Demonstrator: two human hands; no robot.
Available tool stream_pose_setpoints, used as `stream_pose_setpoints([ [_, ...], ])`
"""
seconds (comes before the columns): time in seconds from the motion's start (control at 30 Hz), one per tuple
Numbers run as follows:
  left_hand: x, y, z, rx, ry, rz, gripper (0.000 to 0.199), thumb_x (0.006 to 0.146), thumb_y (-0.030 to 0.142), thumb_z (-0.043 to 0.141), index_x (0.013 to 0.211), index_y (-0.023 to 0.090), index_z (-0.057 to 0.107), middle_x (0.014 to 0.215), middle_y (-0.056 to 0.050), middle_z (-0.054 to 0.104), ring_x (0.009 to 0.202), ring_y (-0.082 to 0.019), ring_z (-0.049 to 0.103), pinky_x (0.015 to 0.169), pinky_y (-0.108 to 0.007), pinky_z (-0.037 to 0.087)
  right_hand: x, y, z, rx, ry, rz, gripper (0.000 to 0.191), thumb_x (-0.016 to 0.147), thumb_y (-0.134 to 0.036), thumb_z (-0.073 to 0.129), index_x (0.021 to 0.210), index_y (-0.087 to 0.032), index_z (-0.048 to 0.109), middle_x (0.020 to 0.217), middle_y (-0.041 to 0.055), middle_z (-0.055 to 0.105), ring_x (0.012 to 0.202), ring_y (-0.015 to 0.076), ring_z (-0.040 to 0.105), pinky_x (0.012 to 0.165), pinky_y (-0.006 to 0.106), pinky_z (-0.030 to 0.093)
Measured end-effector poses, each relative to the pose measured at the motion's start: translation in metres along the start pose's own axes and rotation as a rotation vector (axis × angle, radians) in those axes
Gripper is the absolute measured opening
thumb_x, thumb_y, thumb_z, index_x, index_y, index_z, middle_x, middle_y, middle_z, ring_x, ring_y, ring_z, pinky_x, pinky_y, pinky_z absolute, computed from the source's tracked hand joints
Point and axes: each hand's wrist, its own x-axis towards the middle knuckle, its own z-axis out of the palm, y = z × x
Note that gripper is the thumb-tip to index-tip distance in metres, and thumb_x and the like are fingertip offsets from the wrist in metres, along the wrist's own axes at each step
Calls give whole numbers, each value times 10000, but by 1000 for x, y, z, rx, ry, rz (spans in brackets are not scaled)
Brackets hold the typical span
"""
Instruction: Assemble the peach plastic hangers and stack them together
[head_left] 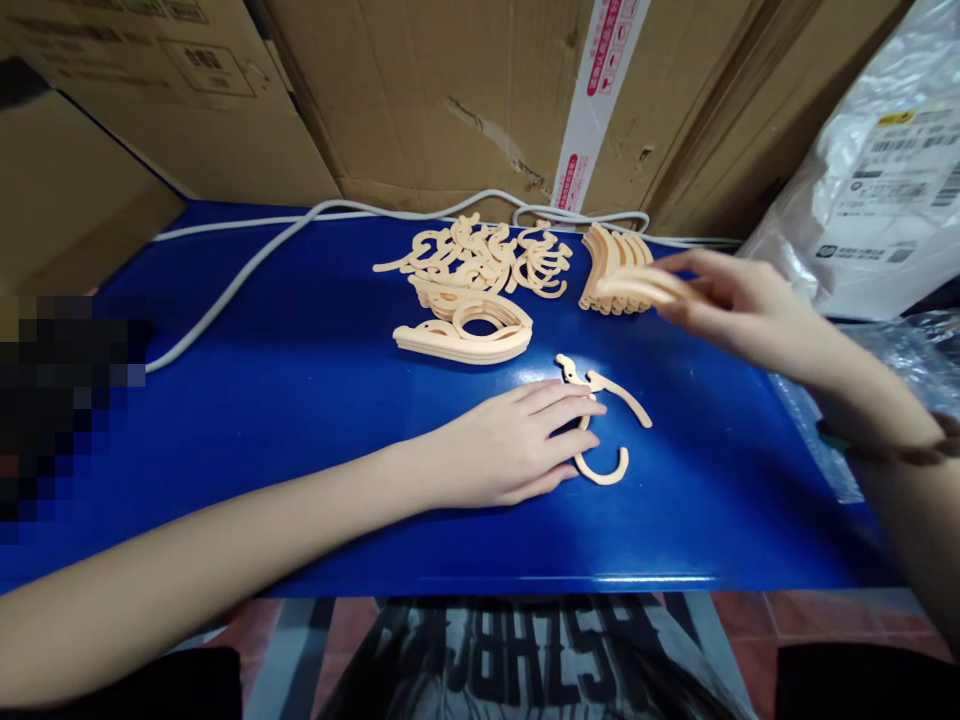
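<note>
- Risk, right side: my right hand (739,300) is pinching a curved hanger arm (641,288) right by the row of stacked hanger arms (611,245); a sloppy pull could be knocking neighbours out of line.
- Same hand: thumb and fingers are closing on the arm's right end only, so it could be swivelling or slipping. Blur is hiding whether I'm holding one arm or two nested.
- Risk, left side: my left hand (525,440) is lying over the hanger hook (600,479) without gripping; the thin plastic could be skidding across the glossy blue table (300,410) if I'm pushing sideways.
- Position, left: fingers are stretching out, slightly parted, fingertips covering the hook's middle; its open curve is showing on the near side, its small end on the far side.
- A loose-looking hanger arm (624,394) is lying just right of my fingertips; my fingers are partly covering the hook there, so can't tell if they're joined.
- Position, right: the pinched arm is pointing left from my fingertips.
- Folded hangers (465,347) are sitting far-left of my left fingertips, the hook pile (472,255) behind them.
</note>
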Motion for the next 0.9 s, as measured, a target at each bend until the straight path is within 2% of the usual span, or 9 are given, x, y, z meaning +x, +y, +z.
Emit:
stream_pose_setpoints([
  [0.07, 1, 0, -1, 9, 28, -2, 252, 1096, 219, 588, 1268, 119, 741, 1474, -167, 730, 1409, -324, 669, 1222, -466, 529, -14, -6, 11, 70, -115, -111, 591, 1004, -595, 614, 1383, -151, 709, 921, 68, 795, 698, 183, 620, 653, 317, 461],
  [0.13, 2, 2, -3, 40, 89, -11, 236, 1109, 217, 566, 1212, 127, 758, 1380, -136, 782, 1302, -284, 723, 1127, -415, 558, -24, -17, 26, 83, -105, -150, 532, 1017, -575, 613, 1352, -174, 716, 791, 21, 761, 631, 193, 627, 624, 313, 452],
  [0.2, 3, 4, -6, 88, 199, -61, 259, 1129, 277, 564, 1042, 146, 770, 1146, -84, 841, 1051, -233, 774, 908, -367, 566, -33, -29, 39, 142, -120, -185, 490, 1038, -551, 599, 1363, -201, 709, 837, 13, 783, 626, 194, 657, 623, 306, 458],
  [0.27, 2, 5, -9, 107, 335, -143, 394, 1126, 397, 603, 818, 181, 719, 850, -23, 810, 785, -182, 728, 723, -338, 495, -40, -40, 51, 185, -77, -203, 475, 1058, -526, 591, 1403, -210, 673, 815, -14, 771, 555, 162, 609, 584, 287, 426],
  [0.37, 0, 6, -13, 78, 444, -263, 520, 1116, 426, 640, 652, 192, 641, 608, 26, 705, 580, -123, 637, 620, -291, 422, -50, -50, 64, 213, -17, -237, 442, 1080, -483, 584, 1437, -225, 628, 771, -44, 740, 492, 134, 551, 530, 272, 383],
  [0.53, -3, 5, -14, -20, 428, -493, 626, 1177, 480, 502, 689, 180, 756, 650, -7, 767, 580, -128, 692, 567, -270, 374, -60, -54, 77, 281, 43, -256, 360, 1131, -485, 509, 1353, -228, 628, 680, -66, 680, 433, 117, 518, 468, 263, 362],
  [0.63, 0, 6, -14, -163, 436, -525, 623, 1152, 530, 536, 697, 168, 760, 630, -5, 742, 563, -115, 657, 549, -250, 358, -62, -58, 83, 292, -1, -264, 330, 1126, -462, 545, 1332, -214, 616, 602, -84, 619, 405, 126, 507, 472, 263, 388],
  [0.8, 6, 6, -16, -624, 412, -659, 383, 1095, 435, 601, 895, 174, 796, 806, -7, 784, 712, -134, 680, 645, -224, 489, -63, -64, 82, 273, -78, -269, 461, 1161, -490, 467, 1521, -213, 548, 716, -28, 726, 500, 160, 629, 532, 268, 477],
  [0.9, 6, 4, -17, -825, 455, -672, 432, 1082, 537, 635, 855, 177, 711, 825, -3, 750, 671, -117, 603, 612, -221, 473, -65, -64, 78, 185, -80, -321, 512, 1186, -443, 382, 1621, -202, 503, 765, -8, 757, 498, 157, 617, 541, 274, 489],
])
